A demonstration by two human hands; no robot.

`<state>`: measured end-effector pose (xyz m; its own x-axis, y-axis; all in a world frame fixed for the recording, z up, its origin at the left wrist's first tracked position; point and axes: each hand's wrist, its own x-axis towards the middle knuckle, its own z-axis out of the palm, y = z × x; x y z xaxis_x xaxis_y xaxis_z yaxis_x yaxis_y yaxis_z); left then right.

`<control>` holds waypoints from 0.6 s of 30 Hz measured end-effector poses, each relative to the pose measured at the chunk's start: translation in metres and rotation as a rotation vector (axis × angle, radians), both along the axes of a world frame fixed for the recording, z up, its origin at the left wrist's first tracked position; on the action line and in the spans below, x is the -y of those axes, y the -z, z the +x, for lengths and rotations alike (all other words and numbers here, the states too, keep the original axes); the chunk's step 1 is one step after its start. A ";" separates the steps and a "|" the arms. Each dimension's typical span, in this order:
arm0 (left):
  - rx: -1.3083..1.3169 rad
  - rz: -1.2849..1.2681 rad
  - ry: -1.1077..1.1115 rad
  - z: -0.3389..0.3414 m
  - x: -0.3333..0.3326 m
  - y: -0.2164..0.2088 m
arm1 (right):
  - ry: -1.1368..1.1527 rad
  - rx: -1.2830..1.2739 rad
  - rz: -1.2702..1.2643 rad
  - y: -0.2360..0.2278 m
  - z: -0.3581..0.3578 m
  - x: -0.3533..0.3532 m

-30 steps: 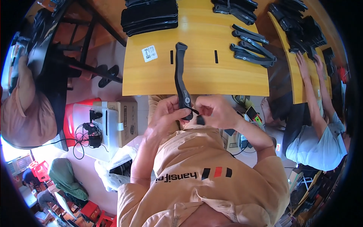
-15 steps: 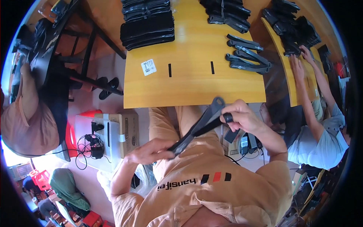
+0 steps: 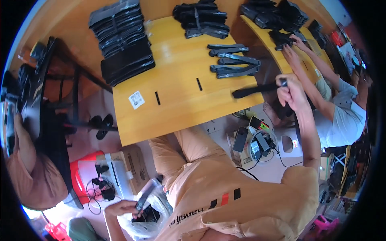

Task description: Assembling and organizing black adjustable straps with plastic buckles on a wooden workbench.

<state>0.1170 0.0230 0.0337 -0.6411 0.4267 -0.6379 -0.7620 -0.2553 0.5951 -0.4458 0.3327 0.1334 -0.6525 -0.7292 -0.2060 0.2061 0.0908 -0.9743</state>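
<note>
My right hand point(image 3: 291, 91) is raised beyond the table's right edge, its fingers closed around a black strap point(image 3: 257, 90). The strap stretches leftward over the table corner and is blurred at its free end. Low on the left, my left hand point(image 3: 121, 208) grips a grey strap point(image 3: 146, 194), smeared by motion. It hangs over a clear plastic bag point(image 3: 155, 229) with dark things inside. Several grey straps point(image 3: 235, 72) lie folded on the table's right side, nearest to my right hand.
On the yellow table point(image 3: 181, 108) stand a stack of black flat pieces point(image 3: 128, 64) and a bundled dark pile point(image 3: 203, 20). A cardboard box point(image 3: 134, 164) and a clear bin point(image 3: 114, 180) sit lower left. Cables and chargers point(image 3: 261, 144) lie right. A co-worker's hands point(image 3: 293, 50) work nearby.
My hands, earlier close together on grey and black straps, are now far apart. The left went down toward the bag with the grey strap; the right rose with the black one. My view turned.
</note>
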 end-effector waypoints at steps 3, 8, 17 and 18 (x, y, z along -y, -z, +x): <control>0.045 -0.092 -0.299 -0.015 -0.006 -0.011 | -0.479 -0.175 0.351 -0.002 0.035 0.020; -0.324 -0.346 -0.872 -0.074 -0.011 0.022 | -0.929 -0.714 0.560 0.004 0.062 0.053; -0.294 -0.345 -1.308 -0.197 0.005 0.061 | -0.618 -0.972 0.432 0.027 0.064 0.057; -0.273 -0.456 -1.400 -0.210 -0.004 0.059 | -0.638 -0.857 0.460 0.025 0.064 0.059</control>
<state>-0.0935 0.0269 -0.0254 -0.4695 -0.8150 -0.3395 0.0811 -0.4227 0.9026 -0.3816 0.2732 0.1088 -0.2481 -0.9467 -0.2056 -0.7153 0.3221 -0.6201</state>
